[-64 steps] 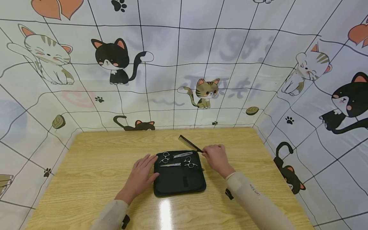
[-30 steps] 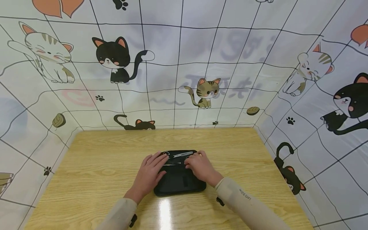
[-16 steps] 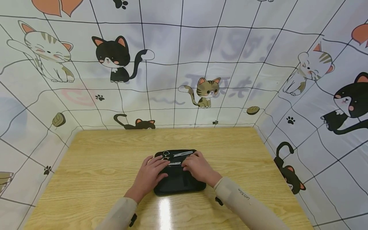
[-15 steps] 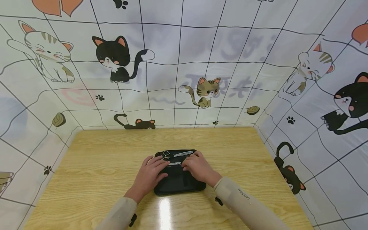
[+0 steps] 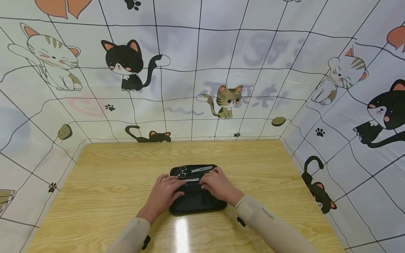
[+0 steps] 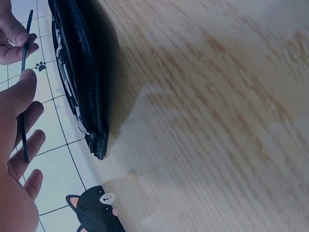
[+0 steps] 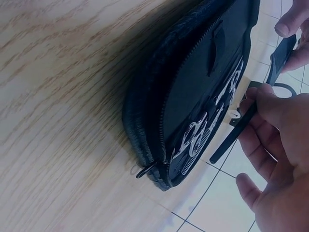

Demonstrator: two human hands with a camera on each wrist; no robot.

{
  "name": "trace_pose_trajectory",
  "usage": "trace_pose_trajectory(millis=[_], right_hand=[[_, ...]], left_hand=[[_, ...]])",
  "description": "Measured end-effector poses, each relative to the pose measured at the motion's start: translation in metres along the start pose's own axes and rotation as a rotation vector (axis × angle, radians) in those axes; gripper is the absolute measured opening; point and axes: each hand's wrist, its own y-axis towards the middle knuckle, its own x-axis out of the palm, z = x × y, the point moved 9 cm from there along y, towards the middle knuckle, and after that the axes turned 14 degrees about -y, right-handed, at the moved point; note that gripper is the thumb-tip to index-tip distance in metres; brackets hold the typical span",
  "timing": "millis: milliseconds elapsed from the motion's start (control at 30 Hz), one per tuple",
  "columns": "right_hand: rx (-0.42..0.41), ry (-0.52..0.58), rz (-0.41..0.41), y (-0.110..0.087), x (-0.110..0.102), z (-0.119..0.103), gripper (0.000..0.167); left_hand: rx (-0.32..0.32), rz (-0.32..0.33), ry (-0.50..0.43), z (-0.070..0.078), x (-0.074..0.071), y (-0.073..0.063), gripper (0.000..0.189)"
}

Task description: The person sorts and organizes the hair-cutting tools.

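Observation:
A black comb (image 7: 235, 131) is held between my two hands, over the scissors case. The fingers of my right hand (image 5: 218, 184) pinch its narrow handle. At the other, wider end, my left hand (image 5: 162, 195) has it between thumb and fingers. From the left wrist the comb (image 6: 23, 140) appears edge-on as a thin dark bar; the head view barely shows it against the dark case. That black zip case (image 5: 197, 205) lies open on the table below. Silver scissors (image 5: 182, 172) sit in its upper part, partly covered by my hands.
The light wooden table (image 5: 110, 175) runs back to a white wall sheet (image 5: 183, 84) printed with cartoon cats. More of this sheet rises on both sides. A zipper pull (image 7: 147, 170) sticks out from the case's corner.
My right hand has brought the comb from behind the case's right corner to over the case. My left hand has moved from the case's left edge rightward to the comb. The case stays put.

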Motion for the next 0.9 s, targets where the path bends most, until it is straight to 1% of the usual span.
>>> trace_pose_trajectory(millis=[133,233,367,467,600,700,833,900], right_hand=[[-0.004,0.004,0.011,-0.001,0.001,0.001,0.012],[0.002,0.010,0.017,-0.002,0.002,0.003,0.012],[0.029,0.015,0.029,-0.005,0.001,0.010,0.013],[0.061,0.010,0.037,-0.009,0.001,0.019,0.018],[0.108,0.006,0.026,-0.016,0.006,0.033,0.030],[0.138,0.015,-0.008,-0.021,0.012,0.043,0.043],[0.146,0.020,-0.070,-0.028,0.022,0.053,0.063],[0.138,0.024,-0.092,-0.030,0.024,0.055,0.070]], left_hand=[[-0.011,-0.009,-0.004,0.000,0.001,-0.001,0.040],[-0.008,-0.012,-0.001,0.000,0.001,-0.002,0.039],[-0.018,-0.023,0.006,-0.005,0.002,-0.005,0.038],[-0.035,-0.029,0.012,-0.010,0.001,-0.009,0.037],[-0.050,-0.024,0.026,-0.015,-0.003,-0.012,0.037],[-0.062,-0.028,0.033,-0.016,-0.008,-0.013,0.036],[-0.065,-0.034,0.037,-0.019,-0.013,-0.014,0.036],[-0.058,-0.030,0.042,-0.019,-0.015,-0.015,0.036]])
